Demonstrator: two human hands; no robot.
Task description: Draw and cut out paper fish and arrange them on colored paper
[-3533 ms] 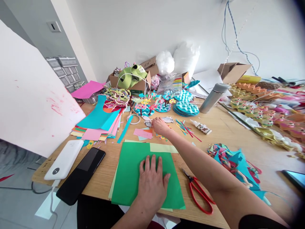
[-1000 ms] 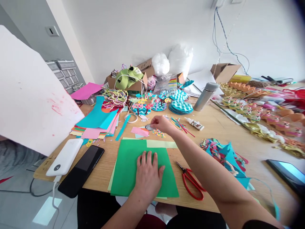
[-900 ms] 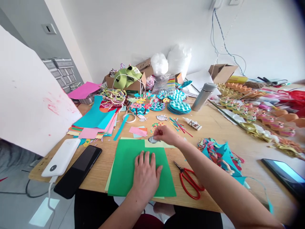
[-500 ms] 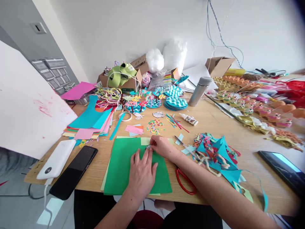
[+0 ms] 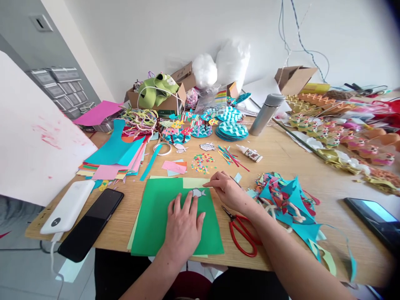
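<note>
My left hand (image 5: 183,227) lies flat with spread fingers on a green paper sheet (image 5: 150,225). Its fingertips touch the lower edge of a small grey paper fish (image 5: 198,193) with a dark outline. My right hand (image 5: 226,189) is just right of the fish, its index finger stretched out over a pale green strip (image 5: 195,183) along the sheet's top edge. The other fingers of that hand are curled and partly hidden; nothing shows in them. Red-handled scissors (image 5: 240,233) lie beside the sheet, partly under my right forearm.
Small paper dots (image 5: 202,162), thin paper strips (image 5: 233,158) and a glue bottle (image 5: 250,153) lie beyond the sheet. Paper scraps (image 5: 287,200) are heaped at right. A phone (image 5: 92,225) and white power bank (image 5: 67,207) lie left. A steel flask (image 5: 267,114) stands behind.
My right hand has drawn back to the right from the fish, which now shows more fully. My left hand stays on the green sheet. More of the scissors is visible.
</note>
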